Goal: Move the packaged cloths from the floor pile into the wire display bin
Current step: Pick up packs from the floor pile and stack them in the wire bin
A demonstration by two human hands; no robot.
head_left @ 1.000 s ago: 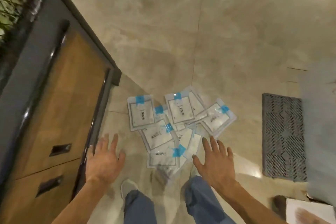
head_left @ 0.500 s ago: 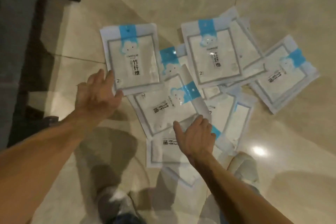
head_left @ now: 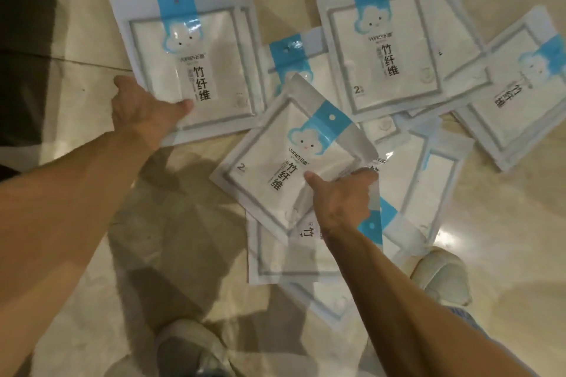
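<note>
Change: both hands, half a second ago flat on the pile, now each grip a pack.
Left hand [head_left: 144,107]: thumb pinches upright left pack [head_left: 196,55], on floor [head_left: 92,285].
Right hand [head_left: 340,196]: grips tilted, lifted centre pack [head_left: 294,159].

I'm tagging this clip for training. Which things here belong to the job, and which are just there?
Job: left hand gripping the left pack; right hand gripping the tilted pack; pile on the floor.
Just there: shoes; floor.
</note>
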